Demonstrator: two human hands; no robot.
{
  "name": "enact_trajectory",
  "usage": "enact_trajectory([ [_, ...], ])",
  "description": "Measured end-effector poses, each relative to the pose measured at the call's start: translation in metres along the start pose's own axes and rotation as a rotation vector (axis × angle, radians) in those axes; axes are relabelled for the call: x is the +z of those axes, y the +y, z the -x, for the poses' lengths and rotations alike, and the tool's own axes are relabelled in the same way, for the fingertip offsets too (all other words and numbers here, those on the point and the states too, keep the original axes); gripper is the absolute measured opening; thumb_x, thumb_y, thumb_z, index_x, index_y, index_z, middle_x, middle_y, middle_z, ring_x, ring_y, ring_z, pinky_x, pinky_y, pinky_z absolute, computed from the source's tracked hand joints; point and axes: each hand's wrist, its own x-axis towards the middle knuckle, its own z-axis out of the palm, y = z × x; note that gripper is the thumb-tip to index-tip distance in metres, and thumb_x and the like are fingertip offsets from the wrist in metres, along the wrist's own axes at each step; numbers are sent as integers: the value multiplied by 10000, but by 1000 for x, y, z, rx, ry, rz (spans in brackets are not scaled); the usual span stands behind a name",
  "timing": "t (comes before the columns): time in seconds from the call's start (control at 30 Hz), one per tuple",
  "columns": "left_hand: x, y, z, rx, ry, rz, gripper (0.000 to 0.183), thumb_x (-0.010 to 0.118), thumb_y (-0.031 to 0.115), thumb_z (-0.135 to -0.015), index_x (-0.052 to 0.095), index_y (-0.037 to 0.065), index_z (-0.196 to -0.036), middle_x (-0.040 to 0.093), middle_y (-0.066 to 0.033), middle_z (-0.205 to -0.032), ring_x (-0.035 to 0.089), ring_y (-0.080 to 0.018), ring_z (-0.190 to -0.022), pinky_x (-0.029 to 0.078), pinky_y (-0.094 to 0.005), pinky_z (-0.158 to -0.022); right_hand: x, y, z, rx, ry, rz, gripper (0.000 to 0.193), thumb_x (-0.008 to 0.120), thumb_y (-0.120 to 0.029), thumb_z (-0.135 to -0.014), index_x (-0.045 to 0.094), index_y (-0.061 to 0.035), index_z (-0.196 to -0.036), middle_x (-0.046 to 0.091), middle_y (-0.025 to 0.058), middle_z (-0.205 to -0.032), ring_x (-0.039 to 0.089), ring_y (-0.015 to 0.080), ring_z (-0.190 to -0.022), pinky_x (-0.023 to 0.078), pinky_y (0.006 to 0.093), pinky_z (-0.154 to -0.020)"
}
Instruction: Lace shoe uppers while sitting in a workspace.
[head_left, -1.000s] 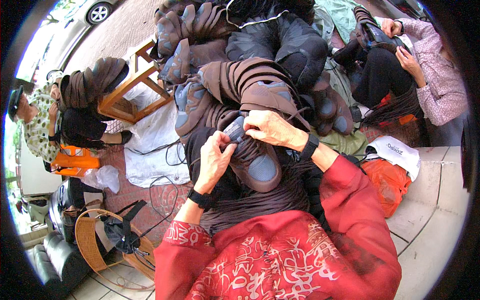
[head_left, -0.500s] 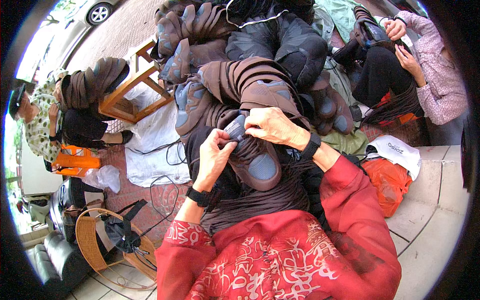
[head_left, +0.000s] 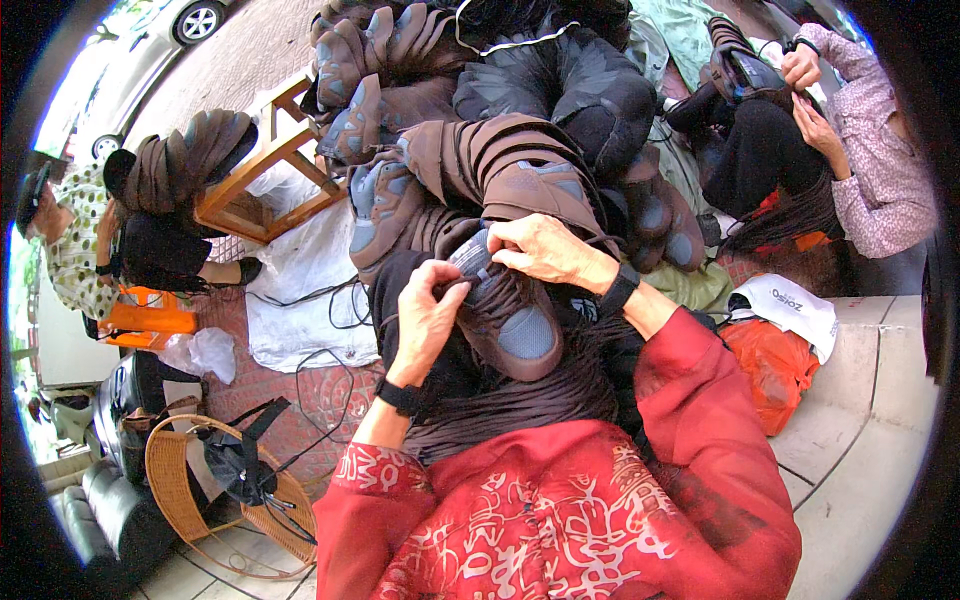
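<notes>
On our lap, in the head view, a brown shoe upper (head_left: 527, 338) is lying with its blue-grey toe toward us, and a pile of similar uppers (head_left: 500, 165) is rising just beyond. Our left hand (head_left: 424, 312) is keeping its fingers narrow at the opening's left edge; whether they are gripping a lace, we cannot tell. Our right hand (head_left: 550, 248) is pinching the shoe upper beside the tongue (head_left: 469, 255). Dark laces (head_left: 492, 300) are crossing the lower front, so we are judging the lacing partly done, with the part nearest our fingers apparently left. Loose cords (head_left: 520, 425) are spreading below the toe. To our right, a co-worker (head_left: 870, 120) is handling another upper (head_left: 745, 75).
</notes>
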Motion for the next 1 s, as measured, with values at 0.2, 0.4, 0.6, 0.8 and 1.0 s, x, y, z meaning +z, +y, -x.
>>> enact_trajectory([
  [0.2, -7, -8, 10, 57, 100, 210, 312, 618, -21, -750, 522, 11, -1046, 508, -58, -1070, 496, -127, -968, 414, -265, -860, -18, 7, -1, 1, -90, -140, 127, 527, -128, -764, 574, -20, -811, 603, 173, -750, 594, 330, -717, 455, 390, -647],
  [0.4, -7, 7, 13, 78, 103, -219, 598, 763, 183, -625, 471, 50, -1131, 450, -120, -1103, 456, -261, -1055, 437, -349, -854, -10, 8, -3, -80, -21, 6, 123, 547, -125, -777, 555, -11, -822, 587, 165, -728, 590, 314, -688, 446, 363, -634],
  [0.6, 2, 15, 12, 128, 27, -413, 651, 778, 222, -597, 460, 54, -1139, 445, -171, -1127, 417, -332, -1064, 391, -399, -889, -12, 11, -1, -36, -35, -45, 129, 547, -162, -759, 558, -45, -812, 592, 177, -710, 581, 362, -715, 444, 430, -625],
  [0.8, -21, 9, 20, -222, -19, -150, 481, 699, 216, -740, 487, 5, -1117, 603, -108, -778, 563, -165, -630, 454, -289, -598, -30, 20, 3, -87, -160, 73, 144, 560, -188, -766, 570, -44, -755, 593, 168, -708, 580, 361, -712, 439, 434, -616],
  [1.0, -33, 4, 15, -327, -58, -83, 316, 653, 185, -790, 559, 12, -1037, 582, -39, -638, 518, -74, -578, 395, -216, -521, -35, 18, 0, -21, -186, 186, 149, 540, -197, -789, 565, -53, -758, 590, 161, -710, 578, 361, -736, 441, 440, -647],
])
